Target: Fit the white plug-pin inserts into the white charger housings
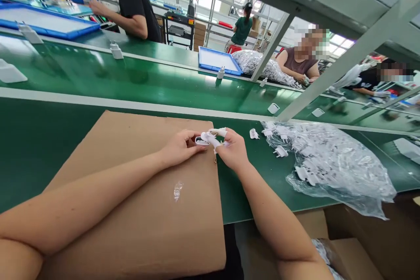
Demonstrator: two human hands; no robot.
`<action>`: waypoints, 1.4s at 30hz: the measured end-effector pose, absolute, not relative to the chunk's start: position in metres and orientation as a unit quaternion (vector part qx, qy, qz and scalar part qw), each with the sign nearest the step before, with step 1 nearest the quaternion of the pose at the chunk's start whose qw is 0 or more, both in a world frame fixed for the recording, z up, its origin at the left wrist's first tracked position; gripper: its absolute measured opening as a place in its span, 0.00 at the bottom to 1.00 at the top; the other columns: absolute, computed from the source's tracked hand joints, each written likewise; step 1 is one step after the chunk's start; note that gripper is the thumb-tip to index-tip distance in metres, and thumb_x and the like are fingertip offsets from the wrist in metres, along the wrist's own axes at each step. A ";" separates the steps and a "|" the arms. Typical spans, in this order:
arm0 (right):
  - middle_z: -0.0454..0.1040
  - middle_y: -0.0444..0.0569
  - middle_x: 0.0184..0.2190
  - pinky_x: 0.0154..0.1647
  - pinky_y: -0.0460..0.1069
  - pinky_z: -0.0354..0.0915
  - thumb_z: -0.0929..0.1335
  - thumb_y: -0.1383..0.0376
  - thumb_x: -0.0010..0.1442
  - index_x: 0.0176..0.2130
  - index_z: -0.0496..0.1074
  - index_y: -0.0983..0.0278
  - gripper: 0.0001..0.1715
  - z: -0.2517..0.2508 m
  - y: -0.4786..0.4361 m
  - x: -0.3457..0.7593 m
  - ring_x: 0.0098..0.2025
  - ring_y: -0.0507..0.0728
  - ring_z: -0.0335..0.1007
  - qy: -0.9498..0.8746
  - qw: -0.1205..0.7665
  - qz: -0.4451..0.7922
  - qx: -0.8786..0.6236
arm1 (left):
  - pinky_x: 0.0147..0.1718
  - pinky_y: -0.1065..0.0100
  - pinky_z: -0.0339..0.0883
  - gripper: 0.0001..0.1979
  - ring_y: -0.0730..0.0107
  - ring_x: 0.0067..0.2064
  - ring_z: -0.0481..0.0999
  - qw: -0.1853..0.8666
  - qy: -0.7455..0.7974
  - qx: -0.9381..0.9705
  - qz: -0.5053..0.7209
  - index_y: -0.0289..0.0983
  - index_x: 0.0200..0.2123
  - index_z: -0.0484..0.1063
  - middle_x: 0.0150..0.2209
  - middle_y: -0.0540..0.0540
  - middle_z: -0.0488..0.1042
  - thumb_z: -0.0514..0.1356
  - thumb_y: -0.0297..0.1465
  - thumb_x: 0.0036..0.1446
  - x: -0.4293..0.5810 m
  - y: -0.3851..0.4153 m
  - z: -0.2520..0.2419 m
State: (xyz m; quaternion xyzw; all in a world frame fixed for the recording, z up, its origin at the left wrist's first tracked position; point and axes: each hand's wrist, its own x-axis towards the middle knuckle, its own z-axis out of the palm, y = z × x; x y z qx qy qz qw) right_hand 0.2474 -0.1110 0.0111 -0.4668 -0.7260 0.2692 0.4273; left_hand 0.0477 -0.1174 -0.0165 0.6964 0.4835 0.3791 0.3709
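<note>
A factory hall with a long green conveyor belt [147,81], seen from my place at a green bench [33,153]. My left hand [180,148] and right hand [233,152] meet over the far edge of a cardboard sheet [138,201]. Both are closed in a fingertip pinch on one small white plug piece [201,141], held just clear of the sheet, probably so I can turn it between the two grips. White finger cots [219,132] cover my right fingertips, likely to keep marks off the plastic. A scrap of clear film [177,190] lies on the cardboard nearer me. Loose white pieces [280,152] sit just right of my right hand, spilled from an open clear plastic bag [337,170] kept within easy reach. Single pieces [116,50] ride the belt, and across it co-workers stand or sit beside a blue tray [218,60].
</note>
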 end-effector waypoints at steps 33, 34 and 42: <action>0.70 0.43 0.31 0.25 0.46 0.52 0.70 0.65 0.48 0.43 0.82 0.57 0.21 0.020 -0.119 0.233 0.26 0.50 0.58 -0.749 0.303 0.213 -0.550 | 0.40 0.57 0.61 0.14 0.54 0.41 0.73 -0.006 0.449 0.853 0.267 0.34 0.42 0.73 0.37 0.41 0.76 0.56 0.39 0.68 0.046 -0.121 -0.018; 0.71 0.43 0.31 0.26 0.46 0.54 0.70 0.65 0.48 0.44 0.81 0.57 0.21 0.016 -0.119 0.233 0.26 0.50 0.59 -0.734 0.326 0.236 -0.547 | 0.39 0.59 0.61 0.14 0.56 0.40 0.73 0.028 0.441 0.853 0.276 0.35 0.39 0.73 0.36 0.42 0.75 0.56 0.39 0.68 0.046 -0.119 -0.017; 0.69 0.43 0.27 0.21 0.45 0.55 0.70 0.54 0.57 0.39 0.75 0.63 0.16 0.021 -0.092 0.252 0.20 0.47 0.54 -0.374 0.494 0.598 -0.508 | 0.34 0.65 0.63 0.17 0.59 0.37 0.74 0.210 0.620 0.678 0.335 0.37 0.42 0.76 0.37 0.45 0.77 0.60 0.44 0.59 0.027 -0.050 -0.002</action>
